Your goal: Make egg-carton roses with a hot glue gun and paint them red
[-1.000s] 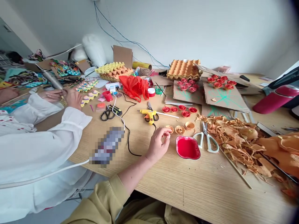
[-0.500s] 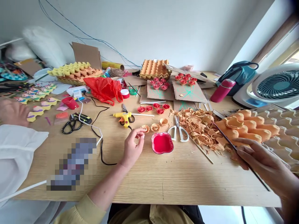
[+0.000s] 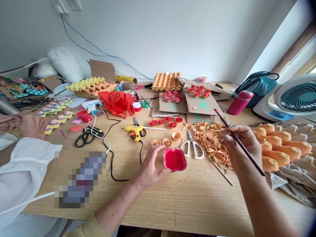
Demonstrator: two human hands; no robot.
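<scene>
1. Table [image 3: 187, 200]: wooden, crowded with craft litter; a co-worker's sleeve [image 3: 27, 164] at its left edge.
2. Left hand [image 3: 150, 166]: fingers curled against the side wall of the paint dish [image 3: 174, 159], steadying it.
3. Right hand [image 3: 240, 144]: closed around the paintbrush [image 3: 237, 141], tip raised.
4. Paint dish: near table centre, below the scissors [image 3: 192, 148]. Judged light, rigid, spill-prone; hold by outer wall.
5. Paintbrush: thin, stiff, light; grip mid-shaft.

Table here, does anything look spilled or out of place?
Yes: a loose heap of torn orange scraps spreads over the table beside the scissors, under the right hand. The red paint dish sits upright, nothing spilled.
</scene>
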